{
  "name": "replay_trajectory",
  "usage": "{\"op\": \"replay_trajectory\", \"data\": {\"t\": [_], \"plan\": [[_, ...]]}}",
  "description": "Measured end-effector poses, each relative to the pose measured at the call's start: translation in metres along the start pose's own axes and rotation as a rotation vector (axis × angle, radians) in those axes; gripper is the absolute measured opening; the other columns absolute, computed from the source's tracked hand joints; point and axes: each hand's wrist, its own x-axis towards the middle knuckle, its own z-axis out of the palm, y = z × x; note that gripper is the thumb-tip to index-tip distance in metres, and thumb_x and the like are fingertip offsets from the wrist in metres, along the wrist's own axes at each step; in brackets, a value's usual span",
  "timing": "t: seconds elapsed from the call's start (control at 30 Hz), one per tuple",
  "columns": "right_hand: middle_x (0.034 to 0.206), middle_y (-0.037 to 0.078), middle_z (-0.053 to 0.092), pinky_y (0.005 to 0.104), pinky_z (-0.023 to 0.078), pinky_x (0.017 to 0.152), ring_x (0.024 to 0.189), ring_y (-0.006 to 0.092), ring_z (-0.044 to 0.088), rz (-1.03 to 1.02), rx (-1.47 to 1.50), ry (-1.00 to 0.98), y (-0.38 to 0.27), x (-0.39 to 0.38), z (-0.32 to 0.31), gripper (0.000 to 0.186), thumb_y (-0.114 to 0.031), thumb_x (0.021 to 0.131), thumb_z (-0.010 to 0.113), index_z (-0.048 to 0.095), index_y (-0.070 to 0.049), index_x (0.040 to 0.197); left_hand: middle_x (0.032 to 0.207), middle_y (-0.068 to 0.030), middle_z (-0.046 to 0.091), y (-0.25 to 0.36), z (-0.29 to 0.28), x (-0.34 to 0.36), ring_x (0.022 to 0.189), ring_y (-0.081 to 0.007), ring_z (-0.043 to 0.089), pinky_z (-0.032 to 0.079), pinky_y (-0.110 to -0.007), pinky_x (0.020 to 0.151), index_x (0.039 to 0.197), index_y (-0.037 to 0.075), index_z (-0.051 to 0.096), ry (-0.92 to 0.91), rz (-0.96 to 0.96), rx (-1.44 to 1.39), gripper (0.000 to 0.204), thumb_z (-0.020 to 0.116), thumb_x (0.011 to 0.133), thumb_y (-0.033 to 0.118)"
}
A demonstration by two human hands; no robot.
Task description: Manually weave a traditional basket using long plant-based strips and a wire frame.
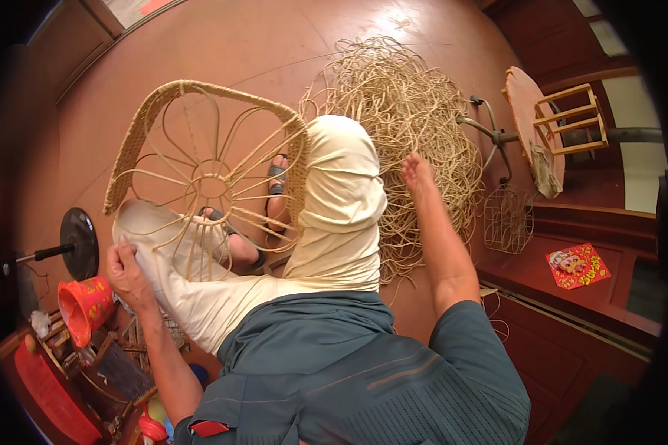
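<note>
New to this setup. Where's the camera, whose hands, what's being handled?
No robot here: it's a seated person's bare hands. The single picture comes from a wide fisheye camera on their head, looking down, so straight edges bend. An open woven frame with looping spokes rests at the knees. The left hand is against the pale trousers, near the knee. The right hand is over a big heap of tan cord on the reddish floor; whether it grips a strand isn't clear.

Rough cane-like basket (130, 152), matt fibrous cord (393, 96), glossy plastic bucket (100, 297).
</note>
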Motion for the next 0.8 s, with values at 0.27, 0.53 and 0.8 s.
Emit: {"op": "replay_trajectory", "data": {"t": [0.27, 0.53, 0.8], "plan": [[0.105, 0.005, 0.076, 0.0362, 0.063, 0.076, 0.089, 0.0203, 0.072, 0.047, 0.104, 0.098, 0.035, -0.029, 0.025, 0.023, -0.029, 0.107, 0.071, 0.072, -0.01, 0.12, 0.077, 0.0014, 0.055, 0.003, -0.013, 0.001, 0.075, -0.0096, 0.047, 0.042, -0.029, 0.07, 0.083, 0.002, 0.059, 0.024, 0.025, 0.111, 0.046, 0.063, 0.117, 0.032], [0.103, 0.007, 0.072, 0.0327, 0.062, 0.069, 0.084, 0.0197, 0.071, 0.105, 0.102, -0.117, 0.021, -0.048, 0.051, 0.026, -0.029, 0.104, 0.075, 0.066, -0.007, 0.115, 0.078, -0.0006, 0.057, 0.002, -0.014, 0.0, 0.077, -0.0121, 0.049, 0.044, -0.03, 0.074, 0.086, 0.002, 0.061, 0.047, -0.007, 0.145, 0.046, 0.062, 0.117, 0.035], [0.101, 0.006, 0.071, 0.0287, 0.062, 0.069, 0.084, 0.0191, 0.07, 0.027, 0.056, 0.073, 0.013, -0.039, 0.033, 0.023, -0.021, 0.1, 0.08, 0.068, -0.008, 0.115, 0.079, 0.0002, 0.056, -0.002, -0.012, 0.0, 0.079, -0.0115, 0.049, 0.044, -0.03, 0.076, 0.086, 0.002, 0.061, 0.025, -0.021, 0.104, 0.045, 0.063, 0.117, 0.034]]}}
